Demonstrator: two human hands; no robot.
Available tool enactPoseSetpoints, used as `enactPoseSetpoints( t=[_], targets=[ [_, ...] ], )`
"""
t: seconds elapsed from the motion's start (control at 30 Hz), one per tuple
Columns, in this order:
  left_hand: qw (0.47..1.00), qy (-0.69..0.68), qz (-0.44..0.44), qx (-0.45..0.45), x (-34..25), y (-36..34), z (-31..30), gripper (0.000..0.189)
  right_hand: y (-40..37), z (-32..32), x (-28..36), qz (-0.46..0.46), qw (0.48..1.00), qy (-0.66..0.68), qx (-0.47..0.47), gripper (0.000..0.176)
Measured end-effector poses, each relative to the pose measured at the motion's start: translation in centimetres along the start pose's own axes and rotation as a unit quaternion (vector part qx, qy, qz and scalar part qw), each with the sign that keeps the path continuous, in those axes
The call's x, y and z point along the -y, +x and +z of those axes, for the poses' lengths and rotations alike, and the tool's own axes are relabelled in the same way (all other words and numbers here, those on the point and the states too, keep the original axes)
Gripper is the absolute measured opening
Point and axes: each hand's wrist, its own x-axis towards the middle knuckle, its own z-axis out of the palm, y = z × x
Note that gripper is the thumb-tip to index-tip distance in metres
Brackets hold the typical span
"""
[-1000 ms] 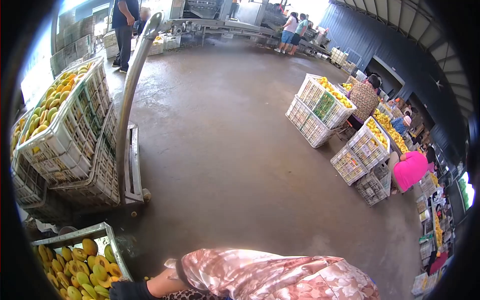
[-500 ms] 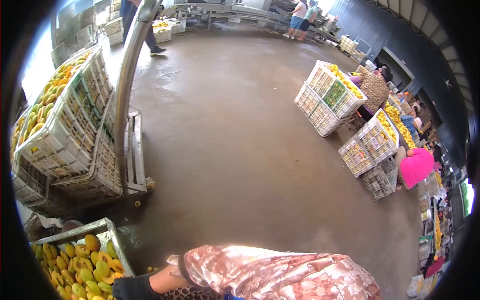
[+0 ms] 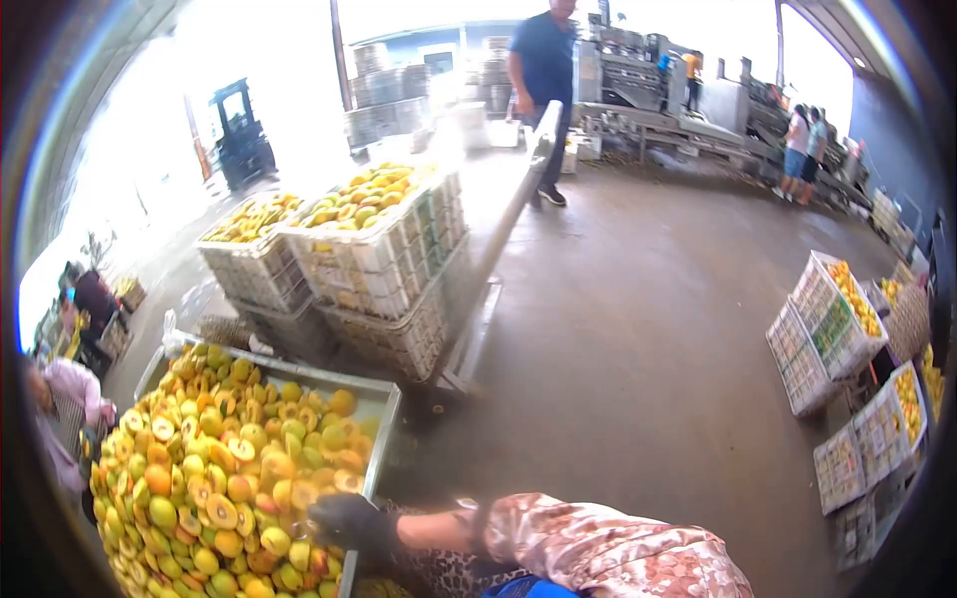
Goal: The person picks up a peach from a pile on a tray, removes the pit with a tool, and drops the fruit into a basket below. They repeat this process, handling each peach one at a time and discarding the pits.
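Observation:
My right hand, in a black glove, is over the right side of a heap of yellow-green, peach-like fruit. Its fingers look curled around something small at their tips, too blurred to make out. Many of the fruits are cut in half, with round pit hollows showing. The heap fills a metal-rimmed tray at lower left. A patterned pink sleeve covers my right arm. My left hand is out of view.
Fruit-filled white crates stand stacked behind the tray beside a metal bar. A person walks past it. More crates stand at right; a forklift is far left. A person in pale sleeves is at the left edge.
The view has swung left and up, bringing the whole fruit heap, forklift and left-edge person into sight. My gloved right hand shows more fully beside the fruit.

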Motion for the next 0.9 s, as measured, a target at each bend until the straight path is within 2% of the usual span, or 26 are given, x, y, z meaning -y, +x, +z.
enactPoseSetpoints(
  t=[0.03,0.1,0.13,0.2,0.23,0.3,0.33,0.37,0.4,0.43,0.47,0.53,0.6,0.67,0.7,0.8,0.87,0.9],
  targets=[
    [0.991,-0.122,-0.05,0.001,-0.3,0.1,0.5,0.045,-1.3,1.2,1.5,0.098,0.989,0.0,0.107,0.027],
    [0.924,-0.358,-0.134,-0.024,0.2,-0.6,-0.1,0.05,-4.5,1.5,4.7,0.214,0.959,0.064,0.174,0.031],
    [0.886,-0.436,-0.152,-0.034,0.5,-1.6,-1.1,0.052,-3.2,-1.7,7.3,0.253,0.903,0.072,0.338,0.03],
    [0.847,-0.512,-0.142,-0.036,-1.1,-4.5,-1.5,0.057,-6.9,1.2,7.5,0.176,0.941,0.14,0.252,0.018],
    [0.888,-0.447,-0.107,-0.022,-2.8,-5.2,-0.3,0.057,-7.9,2.2,7.5,0.177,0.937,0.199,0.228,0.017],
    [0.981,-0.186,0.053,-0.009,-8.3,-6.9,2.7,0.055,-7.1,0.6,10.6,0.224,0.884,0.327,0.249,0.028],
    [0.99,-0.064,0.121,-0.018,-10.1,-7.5,3.5,0.055,-5.9,-0.6,12.0,0.29,0.833,0.386,0.27,0.036],
    [0.993,0.01,0.114,-0.019,-11.2,-8.1,3.6,0.051,-5.4,-1.1,12.4,0.295,0.821,0.382,0.306,0.035],
    [0.997,-0.069,0.042,-0.003,-12.7,-8.7,4.2,0.046,-5.1,-1.1,12.3,0.294,0.816,0.369,0.334,0.034],
    [0.965,-0.26,-0.027,0.001,-12.3,-8.3,3.9,0.047,-5.7,-0.7,11.9,0.336,0.79,0.389,0.335,0.033],
    [0.892,-0.443,-0.092,0.007,-11.7,-7.9,3.9,0.049,-5.7,-0.6,11.7,0.326,0.801,0.372,0.338,0.033],
    [0.956,-0.29,-0.031,-0.009,-10.3,-8.4,3.0,0.052,-6.1,-0.1,12.5,0.305,0.825,0.327,0.345,0.031],
    [0.953,-0.298,-0.043,-0.021,-9.9,-8.5,3.0,0.054,-5.4,-0.1,12.9,0.274,0.837,0.32,0.349,0.029],
    [0.872,-0.475,-0.114,-0.033,-10.0,-8.5,3.6,0.055,-5.4,0.3,13.0,0.251,0.84,0.318,0.361,0.03],
    [0.889,-0.444,-0.105,-0.049,-10.9,-8.7,4.3,0.056,-5.6,0.4,13.1,0.257,0.839,0.317,0.36,0.031],
    [0.855,-0.495,-0.13,-0.084,-10.5,-8.4,4.6,0.055,-6.5,1.5,12.8,0.257,0.84,0.322,0.353,0.034],
    [0.893,-0.413,-0.135,-0.119,-11.0,-8.2,4.9,0.055,-7.9,2.3,12.5,0.245,0.845,0.337,0.336,0.036],
    [0.909,-0.371,-0.136,-0.136,-11.2,-8.1,5.0,0.055,-8.5,2.8,11.9,0.203,0.862,0.323,0.333,0.038]
  ],
)
